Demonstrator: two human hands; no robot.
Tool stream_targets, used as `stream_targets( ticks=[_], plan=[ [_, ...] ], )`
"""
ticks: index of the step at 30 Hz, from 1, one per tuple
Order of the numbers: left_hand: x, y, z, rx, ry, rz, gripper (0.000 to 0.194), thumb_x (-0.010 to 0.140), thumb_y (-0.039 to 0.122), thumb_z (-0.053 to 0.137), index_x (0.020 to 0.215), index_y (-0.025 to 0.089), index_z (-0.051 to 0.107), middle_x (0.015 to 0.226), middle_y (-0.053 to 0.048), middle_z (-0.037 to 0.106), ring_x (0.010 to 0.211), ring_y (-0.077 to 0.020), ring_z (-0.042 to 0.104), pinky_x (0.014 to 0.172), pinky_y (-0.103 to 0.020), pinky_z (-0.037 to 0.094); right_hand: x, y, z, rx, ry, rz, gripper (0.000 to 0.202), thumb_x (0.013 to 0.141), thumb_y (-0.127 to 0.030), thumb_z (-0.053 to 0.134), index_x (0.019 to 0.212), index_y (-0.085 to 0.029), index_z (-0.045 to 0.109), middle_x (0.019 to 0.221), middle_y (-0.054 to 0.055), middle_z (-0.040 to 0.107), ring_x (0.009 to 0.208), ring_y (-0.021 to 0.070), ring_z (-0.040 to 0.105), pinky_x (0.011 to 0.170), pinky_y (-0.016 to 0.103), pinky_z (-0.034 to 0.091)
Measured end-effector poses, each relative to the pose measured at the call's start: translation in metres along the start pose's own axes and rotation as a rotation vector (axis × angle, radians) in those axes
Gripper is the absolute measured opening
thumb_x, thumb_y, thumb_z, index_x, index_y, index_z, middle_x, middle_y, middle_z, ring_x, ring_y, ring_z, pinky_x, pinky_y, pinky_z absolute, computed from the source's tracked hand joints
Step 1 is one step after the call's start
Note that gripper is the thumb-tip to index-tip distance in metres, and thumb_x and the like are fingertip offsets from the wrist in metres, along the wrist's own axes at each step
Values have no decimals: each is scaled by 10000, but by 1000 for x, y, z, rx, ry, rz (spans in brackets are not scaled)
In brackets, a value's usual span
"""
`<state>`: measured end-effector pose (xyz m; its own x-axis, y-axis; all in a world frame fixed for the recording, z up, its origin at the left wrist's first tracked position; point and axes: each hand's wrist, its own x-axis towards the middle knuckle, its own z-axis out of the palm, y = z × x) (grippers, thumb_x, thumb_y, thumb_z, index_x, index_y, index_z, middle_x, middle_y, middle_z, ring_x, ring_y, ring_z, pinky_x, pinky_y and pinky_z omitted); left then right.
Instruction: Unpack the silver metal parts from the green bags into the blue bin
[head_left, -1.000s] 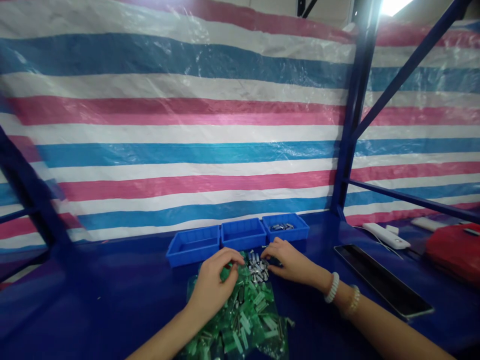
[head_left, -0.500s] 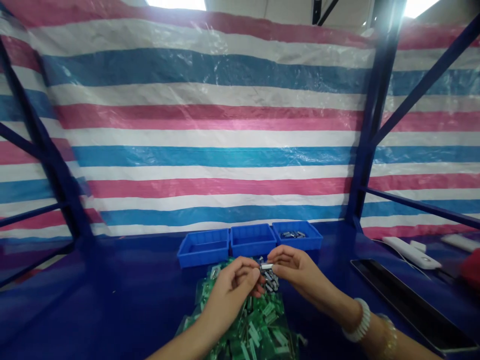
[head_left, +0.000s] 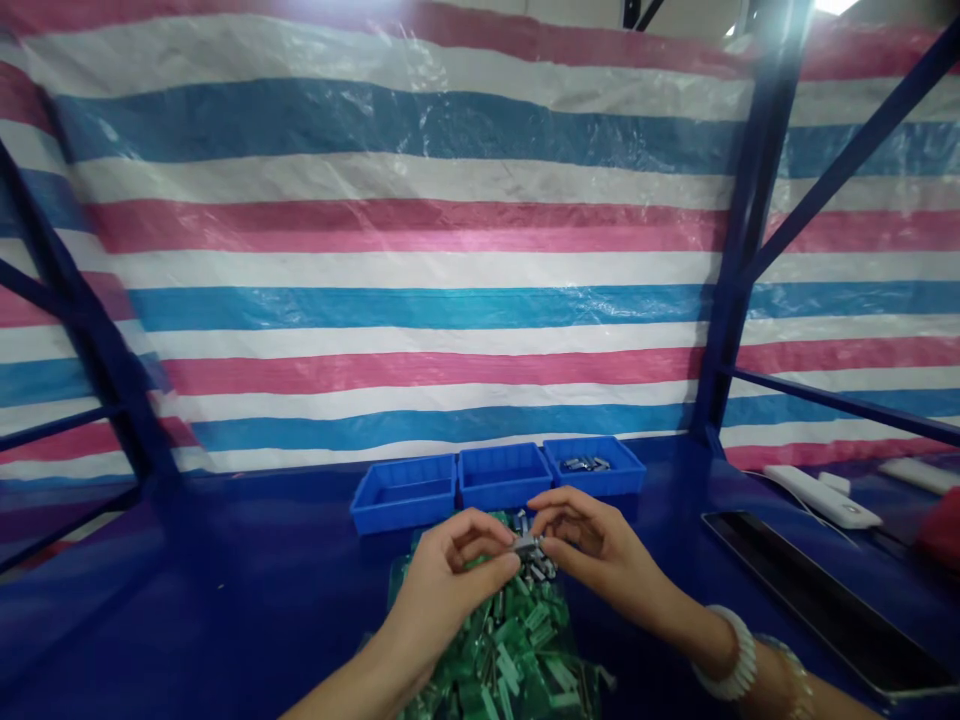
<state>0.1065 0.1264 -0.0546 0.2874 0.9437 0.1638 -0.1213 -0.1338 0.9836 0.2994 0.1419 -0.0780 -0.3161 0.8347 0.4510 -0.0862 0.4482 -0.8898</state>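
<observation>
A small silvery metal piece (head_left: pixel 526 544) is held between my two hands, above a pile of loose metal pieces (head_left: pixel 541 569). My left hand (head_left: pixel 459 572) pinches its left end with thumb and fingertips. At its right end are the thumb and fingertips of my right hand (head_left: pixel 592 540), also closed on it. Beneath the hands lie many green plastic packets (head_left: pixel 517 640) with pale and metallic strips. Behind them stand three blue trays: the left one (head_left: pixel 405 518) and the middle one (head_left: pixel 504 494) show bare floors, and the right one (head_left: pixel 626 483) holds several metal pieces.
On the right of the blue table (head_left: pixel 285 560) lie a dark flat device (head_left: pixel 817 600) and a white device with a cable (head_left: pixel 821 498). Something red sits at the far right edge. Blue frame posts and a striped plastic sheet stand behind the table.
The metal piece has dropped slightly and turned between the hands. My left fingers have moved onto its left end. The view has shifted a little.
</observation>
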Motion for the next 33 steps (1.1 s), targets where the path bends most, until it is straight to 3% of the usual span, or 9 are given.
stream_targets(
  ticks=[3,6,9,13,17,21,25,28,33],
  plan=[
    [-1,0,1,162,-12,190,73,678,146,742,697,186,684,843,-43,663,805,-169,644,720,-250,530,-1,3,1,117,-77,124,257,873,-417,609,1004,-195,616,737,3,626,656,131,579,603,244,446],
    [-3,-1,3,318,-7,348,89,718,124,694,680,204,702,818,-51,667,773,-183,651,719,-286,539,-2,3,4,226,-190,206,376,919,-507,491,843,-165,628,651,8,614,564,115,552,540,226,412],
    [-5,-3,3,430,1,452,146,753,113,660,674,225,711,783,-44,681,745,-180,658,719,-296,539,-3,1,6,172,-219,199,381,894,-496,548,746,-152,618,620,5,611,516,89,513,517,207,387],
    [-7,-7,2,514,46,510,166,771,106,625,725,240,712,887,-54,673,843,-196,662,751,-307,552,-2,2,5,183,-205,214,296,837,-446,648,789,-155,621,644,6,645,486,82,519,488,201,405],
    [-8,-9,2,486,146,503,157,777,136,608,886,229,671,1040,-70,634,977,-213,641,796,-315,567,-1,4,4,187,-77,150,235,721,-307,785,804,-163,618,704,-4,636,593,99,569,538,200,444],
    [-8,-6,5,488,82,391,149,776,140,605,893,222,647,869,-29,681,837,-188,683,789,-302,566,-2,1,4,117,-39,-11,158,734,-199,766,800,-181,624,819,10,639,783,138,612,698,247,485],
    [-7,-6,5,492,52,359,166,798,165,567,924,226,657,903,-37,703,806,-183,693,763,-296,566,0,-1,-2,-65,6,-124,91,775,-209,723,782,-184,635,839,36,668,814,165,636,740,282,503],
    [-3,-6,0,496,85,354,165,811,208,557,939,228,659,947,-49,709,824,-190,694,764,-307,562,11,2,-19,-196,166,-147,140,775,-287,718,835,-184,644,836,45,684,794,182,658,735,299,522],
    [2,-5,-7,500,153,319,173,795,264,555,921,202,657,877,-64,702,798,-206,685,754,-340,553,37,13,-64,-441,538,-143,271,794,-435,657,847,-169,641,759,63,707,736,222,677,700,338,530]
  ],
)
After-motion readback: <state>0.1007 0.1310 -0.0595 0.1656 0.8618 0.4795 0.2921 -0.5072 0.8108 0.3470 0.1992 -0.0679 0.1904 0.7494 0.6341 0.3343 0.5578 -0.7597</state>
